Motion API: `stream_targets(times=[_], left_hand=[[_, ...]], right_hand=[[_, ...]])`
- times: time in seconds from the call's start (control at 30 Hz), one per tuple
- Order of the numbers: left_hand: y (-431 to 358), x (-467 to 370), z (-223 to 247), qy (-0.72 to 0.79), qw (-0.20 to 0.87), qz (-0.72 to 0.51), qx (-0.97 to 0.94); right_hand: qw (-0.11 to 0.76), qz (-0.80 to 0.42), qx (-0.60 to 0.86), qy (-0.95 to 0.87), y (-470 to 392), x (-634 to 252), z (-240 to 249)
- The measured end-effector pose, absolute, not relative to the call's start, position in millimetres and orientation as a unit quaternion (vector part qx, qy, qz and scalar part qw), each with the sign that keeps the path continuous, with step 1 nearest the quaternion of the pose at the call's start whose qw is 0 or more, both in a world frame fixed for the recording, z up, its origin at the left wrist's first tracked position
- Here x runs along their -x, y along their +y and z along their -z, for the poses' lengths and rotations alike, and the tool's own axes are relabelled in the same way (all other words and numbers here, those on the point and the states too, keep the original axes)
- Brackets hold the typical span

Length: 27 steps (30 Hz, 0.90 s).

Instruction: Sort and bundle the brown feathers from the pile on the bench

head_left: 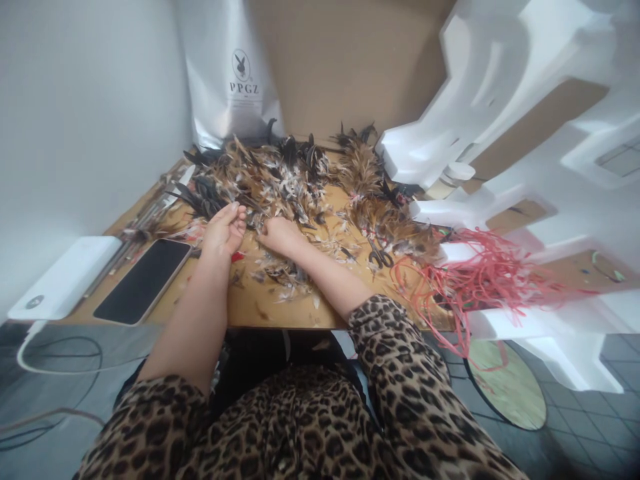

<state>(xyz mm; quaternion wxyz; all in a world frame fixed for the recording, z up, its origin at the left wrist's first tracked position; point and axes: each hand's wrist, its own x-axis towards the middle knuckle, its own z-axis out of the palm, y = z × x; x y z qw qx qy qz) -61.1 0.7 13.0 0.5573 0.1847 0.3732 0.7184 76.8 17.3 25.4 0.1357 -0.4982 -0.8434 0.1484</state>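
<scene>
Over the wooden table (200, 293), my left hand (225, 230) is palm up with its fingers curled and pressed together near dark feathers. What those fingers hold, if anything, is too small to make out. My right hand (280, 237) is closed just to its right, knuckles up, at the near edge of a pile of brown, black and white feathers (280, 173). Its fingertips are partly hidden, and their contents cannot be told. Small loose feathers (285, 273) lie below the right hand.
A phone (143, 280) and a white power bank (65, 277) with a cable lie left. Black scissors (381, 255), bundled feathers (395, 223), pink ribbons (480, 273) and white foam pieces (525, 207) are right. A printed bag (240, 73) stands behind.
</scene>
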Motion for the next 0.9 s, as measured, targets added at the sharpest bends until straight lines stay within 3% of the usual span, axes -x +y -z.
stream_targets(times=[0.1,0.2,0.37,0.47,0.63,0.9], left_hand=[[-2,59,-13,0.359,0.579,-0.704,-0.201],[-4,57,-14,0.35,0.598,-0.689,-0.211],[-5,51,-12,0.355,0.61,-0.675,-0.218],[-5,45,-8,0.365,0.621,-0.654,-0.231],[-7,33,-4,0.379,0.631,-0.624,-0.262],[-7,33,-6,0.378,0.627,-0.635,-0.248]], right_hand=[[0.123,-0.154,0.528,-0.826,20,-72,-27],[0.195,-0.213,0.531,-0.797,28,-79,-23],[0.391,-0.522,0.455,-0.606,38,-102,-8],[0.439,-0.639,0.39,-0.497,37,-109,-3],[0.476,-0.652,0.342,-0.48,29,-107,-5],[0.459,-0.682,0.312,-0.477,25,-105,-6]])
